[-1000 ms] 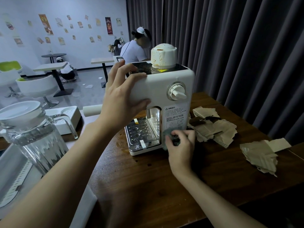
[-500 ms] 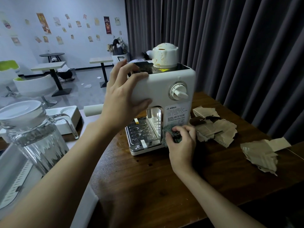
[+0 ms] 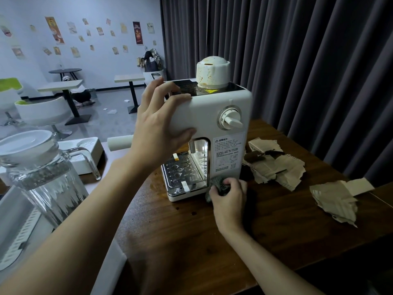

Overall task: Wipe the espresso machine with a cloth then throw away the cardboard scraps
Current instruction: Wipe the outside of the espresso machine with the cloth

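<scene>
A white espresso machine [image 3: 214, 116] stands on the dark wooden table [image 3: 191, 241], with a stained white cap on top and a dial on its front. My left hand [image 3: 158, 126] grips its upper left corner, fingers over the top edge and thumb on the front. My right hand [image 3: 229, 196] holds a bunched grey cloth [image 3: 219, 183] against the machine's lower right front, near the base. Torn cardboard scraps [image 3: 274, 165] lie right of the machine. Another cardboard scrap pile [image 3: 336, 199] sits further right, near the table's edge.
A ribbed glass pitcher [image 3: 42, 179] with a white lid stands at the left. Behind it lies a white tray [image 3: 87, 147]. Dark curtains [image 3: 308, 60] hang behind the table. Café tables and chairs stand on the floor at the back left.
My right hand with the cloth slid up the lower front and back down near the base. The left hand keeps its hold. The person behind the machine has gone from view.
</scene>
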